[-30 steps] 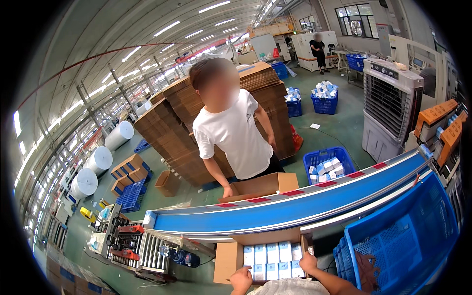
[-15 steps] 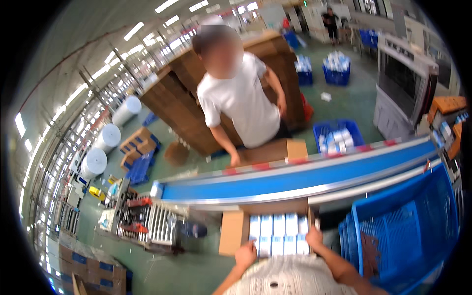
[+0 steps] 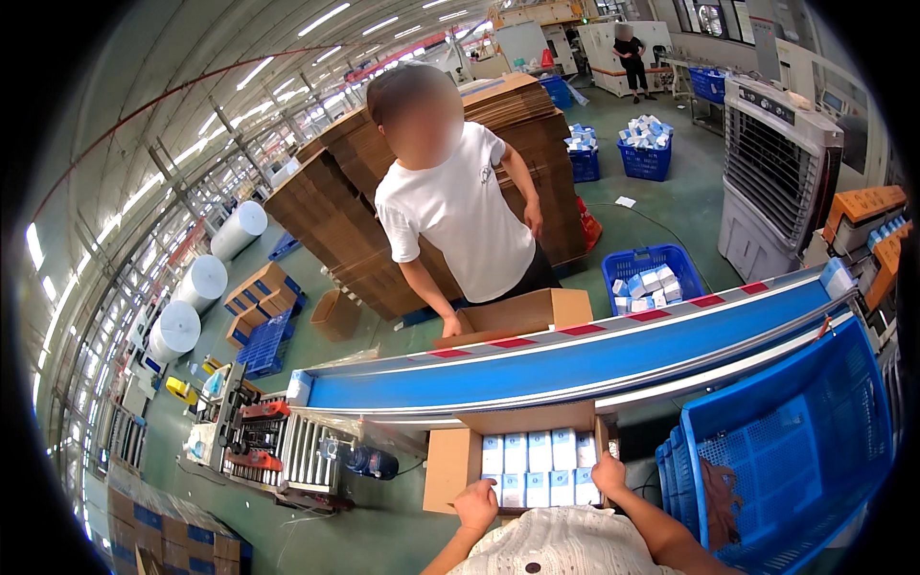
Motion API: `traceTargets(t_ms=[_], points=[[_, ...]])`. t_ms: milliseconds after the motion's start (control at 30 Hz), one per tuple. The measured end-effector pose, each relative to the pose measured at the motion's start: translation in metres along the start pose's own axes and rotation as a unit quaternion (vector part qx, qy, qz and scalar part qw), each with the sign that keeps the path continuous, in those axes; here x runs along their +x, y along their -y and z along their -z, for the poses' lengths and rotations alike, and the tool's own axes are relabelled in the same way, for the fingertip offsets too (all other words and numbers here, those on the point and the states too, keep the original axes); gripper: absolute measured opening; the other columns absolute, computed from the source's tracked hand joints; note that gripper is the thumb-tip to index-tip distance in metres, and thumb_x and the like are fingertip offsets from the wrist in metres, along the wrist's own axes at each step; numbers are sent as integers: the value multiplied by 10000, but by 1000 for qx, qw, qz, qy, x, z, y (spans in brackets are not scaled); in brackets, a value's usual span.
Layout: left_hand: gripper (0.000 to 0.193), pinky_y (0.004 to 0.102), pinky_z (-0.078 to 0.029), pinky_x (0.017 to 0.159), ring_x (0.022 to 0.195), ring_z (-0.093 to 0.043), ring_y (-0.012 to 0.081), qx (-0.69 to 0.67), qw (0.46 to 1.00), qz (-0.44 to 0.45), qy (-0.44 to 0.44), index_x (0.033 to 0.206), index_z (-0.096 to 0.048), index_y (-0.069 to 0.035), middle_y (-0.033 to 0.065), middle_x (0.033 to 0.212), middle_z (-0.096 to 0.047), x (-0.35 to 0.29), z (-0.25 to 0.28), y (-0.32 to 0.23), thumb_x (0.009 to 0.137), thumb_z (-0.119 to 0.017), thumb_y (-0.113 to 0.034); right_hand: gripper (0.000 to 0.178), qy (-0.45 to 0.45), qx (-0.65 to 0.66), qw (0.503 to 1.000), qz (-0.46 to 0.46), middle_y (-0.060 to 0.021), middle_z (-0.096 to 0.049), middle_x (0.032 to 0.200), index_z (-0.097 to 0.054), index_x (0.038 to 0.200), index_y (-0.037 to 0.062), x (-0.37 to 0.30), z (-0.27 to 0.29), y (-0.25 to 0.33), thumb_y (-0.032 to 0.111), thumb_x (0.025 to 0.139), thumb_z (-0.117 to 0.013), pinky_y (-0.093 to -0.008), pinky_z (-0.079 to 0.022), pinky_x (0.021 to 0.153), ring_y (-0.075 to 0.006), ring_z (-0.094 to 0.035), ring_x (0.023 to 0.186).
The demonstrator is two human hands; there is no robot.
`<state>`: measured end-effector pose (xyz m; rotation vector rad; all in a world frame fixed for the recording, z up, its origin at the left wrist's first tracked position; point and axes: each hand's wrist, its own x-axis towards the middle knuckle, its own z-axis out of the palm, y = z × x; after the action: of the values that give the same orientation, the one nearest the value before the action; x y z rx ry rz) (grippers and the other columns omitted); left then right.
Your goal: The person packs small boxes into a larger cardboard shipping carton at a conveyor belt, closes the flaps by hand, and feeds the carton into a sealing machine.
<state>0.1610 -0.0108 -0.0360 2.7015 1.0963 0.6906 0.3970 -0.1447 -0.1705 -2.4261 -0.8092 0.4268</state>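
Observation:
An open cardboard carton (image 3: pixel 451 468) stands right in front of me, below the near side of the conveyor. Two rows of small blue-and-white boxes (image 3: pixel 539 448) sit upright inside it. My left hand (image 3: pixel 476 504) is closed at the carton's near left edge, thumb beside the end box of the front row. On the opposite side, my right hand (image 3: pixel 609 473) grips the right edge with curled fingers. The undersides of both hands are hidden.
A blue conveyor belt (image 3: pixel 565 353) crosses ahead, with one box (image 3: pixel 837 278) at its right end and another (image 3: pixel 299 387) at its left. Beyond it a person (image 3: pixel 460 211) touches another open carton (image 3: pixel 517 314). Large blue crates (image 3: pixel 786 450) stand at right, a roller table (image 3: pixel 305 448) at left.
The view has shifted slightly and sharpened. Both hands keep their places at the carton's edges. A box now shows at the belt's right end.

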Motion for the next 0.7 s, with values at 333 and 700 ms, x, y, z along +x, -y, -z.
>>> traceTargets(t_ms=[333, 700], points=[[112, 361, -437, 546, 605, -558, 260, -20, 999, 9, -23, 718, -600, -120, 72, 662, -577, 10, -1, -3, 665, -504, -98, 200, 12, -7, 1000, -9, -213, -591, 711, -499, 812, -18, 7, 0, 1, 142, 692, -513, -421, -471, 635, -352, -591, 690], [99, 372, -429, 516, 577, -546, 265, -4, 1000, 9, -21, 692, -584, -132, 72, 620, -559, -19, -2, 0, 657, -494, -105, 190, 6, -19, 1000, 12, -216, -586, 673, -503, 798, -6, -7, -1, -4, 143, 680, -487, -445, -466, 602, -355, -592, 654]])
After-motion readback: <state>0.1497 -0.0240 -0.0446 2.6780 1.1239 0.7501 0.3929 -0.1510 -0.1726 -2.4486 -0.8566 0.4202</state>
